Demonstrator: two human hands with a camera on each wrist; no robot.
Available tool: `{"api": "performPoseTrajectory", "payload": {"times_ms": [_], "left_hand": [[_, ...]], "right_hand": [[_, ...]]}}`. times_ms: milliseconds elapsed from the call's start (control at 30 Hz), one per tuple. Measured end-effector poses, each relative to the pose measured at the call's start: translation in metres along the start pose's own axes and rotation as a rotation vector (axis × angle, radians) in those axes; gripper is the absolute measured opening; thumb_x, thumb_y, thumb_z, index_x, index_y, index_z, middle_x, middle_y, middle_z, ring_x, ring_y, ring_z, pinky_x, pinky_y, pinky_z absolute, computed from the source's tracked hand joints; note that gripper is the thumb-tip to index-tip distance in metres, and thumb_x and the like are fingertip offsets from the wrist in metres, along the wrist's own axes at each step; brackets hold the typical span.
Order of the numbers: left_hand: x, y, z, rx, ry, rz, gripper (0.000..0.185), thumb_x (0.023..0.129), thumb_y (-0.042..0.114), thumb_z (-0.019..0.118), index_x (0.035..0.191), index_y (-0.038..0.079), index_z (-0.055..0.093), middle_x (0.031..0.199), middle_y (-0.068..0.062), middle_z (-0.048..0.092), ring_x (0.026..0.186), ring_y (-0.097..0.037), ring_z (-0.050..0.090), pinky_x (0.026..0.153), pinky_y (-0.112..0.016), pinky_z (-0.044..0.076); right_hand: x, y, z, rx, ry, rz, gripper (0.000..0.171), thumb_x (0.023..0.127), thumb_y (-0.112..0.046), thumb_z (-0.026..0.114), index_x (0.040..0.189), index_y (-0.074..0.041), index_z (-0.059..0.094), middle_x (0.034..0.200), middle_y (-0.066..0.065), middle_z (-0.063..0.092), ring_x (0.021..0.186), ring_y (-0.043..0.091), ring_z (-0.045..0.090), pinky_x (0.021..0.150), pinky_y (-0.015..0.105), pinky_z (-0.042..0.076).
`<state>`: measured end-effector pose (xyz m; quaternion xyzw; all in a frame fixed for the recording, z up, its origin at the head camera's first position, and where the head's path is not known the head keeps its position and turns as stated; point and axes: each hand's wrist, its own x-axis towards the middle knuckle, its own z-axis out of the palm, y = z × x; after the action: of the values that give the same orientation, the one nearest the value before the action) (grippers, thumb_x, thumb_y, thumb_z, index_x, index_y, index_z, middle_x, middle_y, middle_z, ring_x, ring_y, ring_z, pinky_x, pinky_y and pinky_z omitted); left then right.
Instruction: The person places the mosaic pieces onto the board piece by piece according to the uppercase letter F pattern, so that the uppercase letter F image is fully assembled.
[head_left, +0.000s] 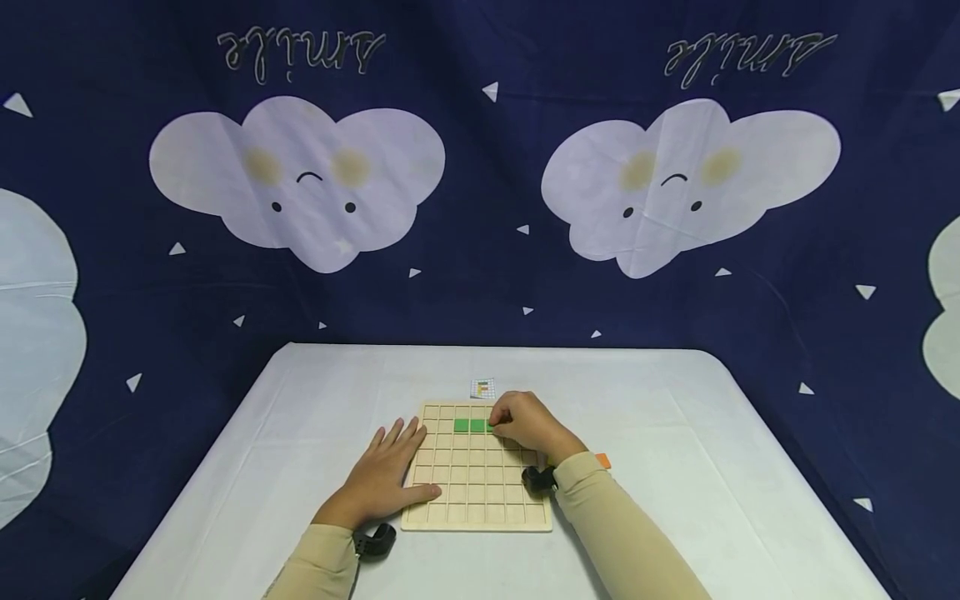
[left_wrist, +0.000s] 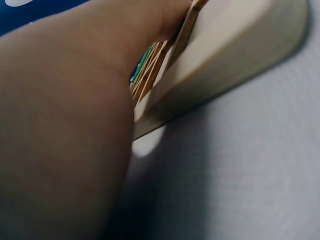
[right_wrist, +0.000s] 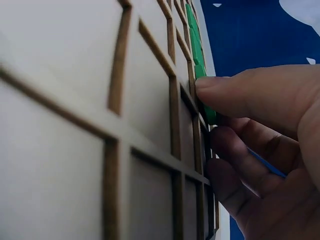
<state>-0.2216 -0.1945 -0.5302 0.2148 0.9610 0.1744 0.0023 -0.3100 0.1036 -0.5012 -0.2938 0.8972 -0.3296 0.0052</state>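
A wooden grid board [head_left: 476, 493] lies on the white table. Green square tiles [head_left: 470, 426] sit side by side in its second row from the far edge. My right hand [head_left: 528, 423] is over the far right part of the board, thumb and fingertips pinching a green tile [right_wrist: 210, 117] at the right end of that row. The fingers partly cover this tile. My left hand [head_left: 384, 479] rests with spread fingers on the board's left edge, its thumb reaching over the near left cells. In the left wrist view, the board's side [left_wrist: 215, 85] shows beside the hand.
A small printed card [head_left: 482, 388] with a coloured grid pattern lies just beyond the board. An orange piece [head_left: 603, 460] shows past the right forearm, which hides part of the area beside the board. A dark blue cloth with clouds [head_left: 480, 292] hangs behind the table.
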Motion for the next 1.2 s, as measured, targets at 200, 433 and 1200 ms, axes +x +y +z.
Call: {"api": "performPoseTrajectory", "payload": {"times_ms": [200,433,1200], "left_hand": [[0.0005,-0.0003,0.0009,-0.001,0.003,0.001,0.111,0.088,0.078,0.06,0.165,0.003,0.033,0.171,-0.015,0.024,0.158,-0.036,0.014,0.126,-0.054,0.005],[0.0005,-0.0007,0.0012,-0.005,0.005,0.004,0.111,0.088,0.078,0.061,0.165,0.003,0.033,0.171,-0.015,0.024,0.158,-0.037,0.015,0.126,-0.054,0.006],[0.0023,-0.0024,0.0041,0.008,0.009,0.002,0.113,0.087,0.08,0.06,0.165,0.003,0.032,0.171,-0.014,0.024,0.158,-0.036,0.014,0.127,-0.054,0.005]], "right_hand": [[0.0002,0.0017,0.0019,-0.002,0.019,0.005,0.014,0.086,0.002,0.085,0.086,-0.01,0.077,0.091,-0.004,0.069,0.084,0.011,0.063,0.078,0.032,0.056],[-0.0008,-0.0001,0.0018,0.005,0.027,0.015,0.014,0.086,0.002,0.085,0.085,-0.01,0.078,0.091,-0.004,0.069,0.082,0.011,0.062,0.075,0.031,0.055],[-0.009,0.0043,-0.0027,0.06,0.037,0.038,0.015,0.085,0.001,0.085,0.088,-0.012,0.077,0.093,-0.005,0.069,0.081,0.008,0.062,0.075,0.031,0.056]]}}
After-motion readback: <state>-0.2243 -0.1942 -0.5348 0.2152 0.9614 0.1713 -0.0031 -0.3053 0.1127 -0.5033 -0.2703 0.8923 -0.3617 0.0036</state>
